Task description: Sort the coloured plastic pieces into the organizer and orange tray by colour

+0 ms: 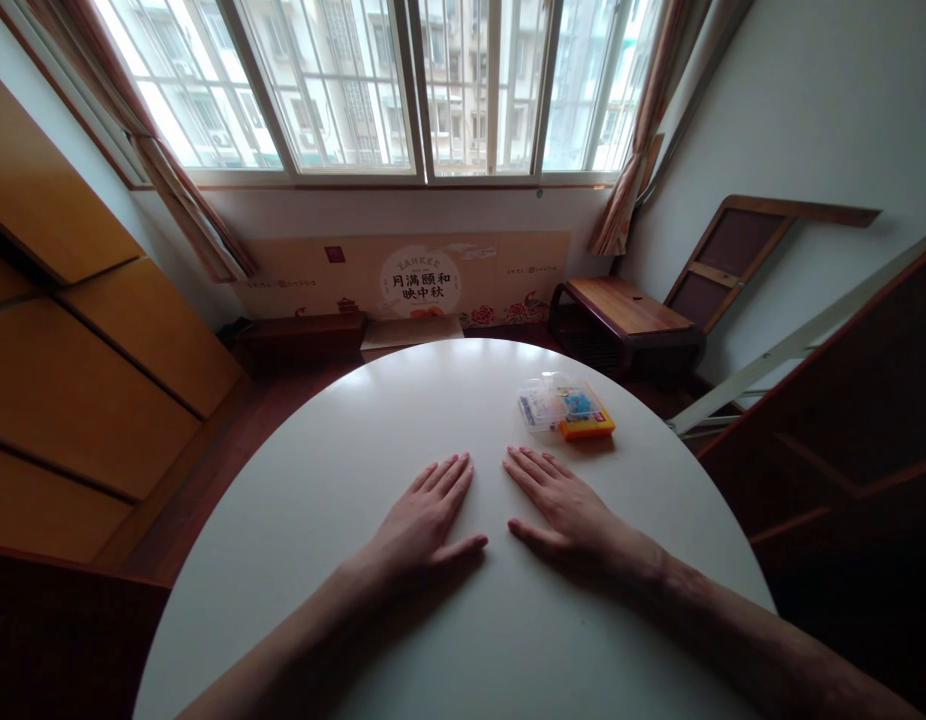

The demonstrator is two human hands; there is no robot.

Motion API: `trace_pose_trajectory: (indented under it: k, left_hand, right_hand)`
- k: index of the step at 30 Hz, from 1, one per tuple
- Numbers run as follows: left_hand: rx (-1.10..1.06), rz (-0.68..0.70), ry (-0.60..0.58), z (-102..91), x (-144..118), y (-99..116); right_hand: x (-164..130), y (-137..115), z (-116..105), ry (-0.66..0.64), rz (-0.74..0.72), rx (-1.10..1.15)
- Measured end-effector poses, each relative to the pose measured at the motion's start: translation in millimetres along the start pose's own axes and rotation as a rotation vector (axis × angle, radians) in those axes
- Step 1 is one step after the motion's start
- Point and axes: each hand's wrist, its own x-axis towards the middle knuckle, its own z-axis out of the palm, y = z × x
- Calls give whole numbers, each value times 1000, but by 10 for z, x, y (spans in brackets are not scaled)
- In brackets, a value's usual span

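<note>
My left hand (431, 515) lies palm down on the white round table (313, 500), fingers stretched forward and thumb pointing right. Opposite it, my right hand (562, 505) rests flat as well, its thumb turned toward the left one. A gap of bare tabletop separates the two, and neither holds anything. Just beyond my right fingertips sits a clear plastic case (536, 408) with small pieces inside that I cannot make out. Against its right side is a yellow-orange box (587, 428) with a blue patch on top, partly overlapped by clear plastic.
Past the table's far edge stand a low wooden stool or side table (632, 305) and a printed cardboard panel (493, 280) under the window. Wooden cabinets (95, 370) line the left. A white metal frame (800, 350) leans at the right, near a dark wooden panel (845, 480).
</note>
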Motion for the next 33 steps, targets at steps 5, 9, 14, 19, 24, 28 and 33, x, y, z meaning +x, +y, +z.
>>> trace_pose_trajectory:
  k: [5,9,14,19,24,28,33]
  left_hand:
    - [-24,34,111,-88,-2,33]
    - [-105,-2,195,-234,-7,89]
    - [-157,9,205,-363,93,51]
    - [-192,39,188,-388,448,-84]
    - [-297,-17,263,-351,847,-104]
    - [-377,-38,302,-281,1021,-91]
    - [-516,-74,345,-211,1081,-83]
  right_hand:
    - [-18,-24,-75,118,-51,27]
    - [-26,14,-219,309,-77,59]
    - [71,390,-649,534,-22,-29]
    - [310,1076,-976,500,53,-112]
    - [508,1399,-985,316,82,-72]
    - [526,1341,-989,337,45,-52]
    - [451,1049,-1036,342,-27,10]
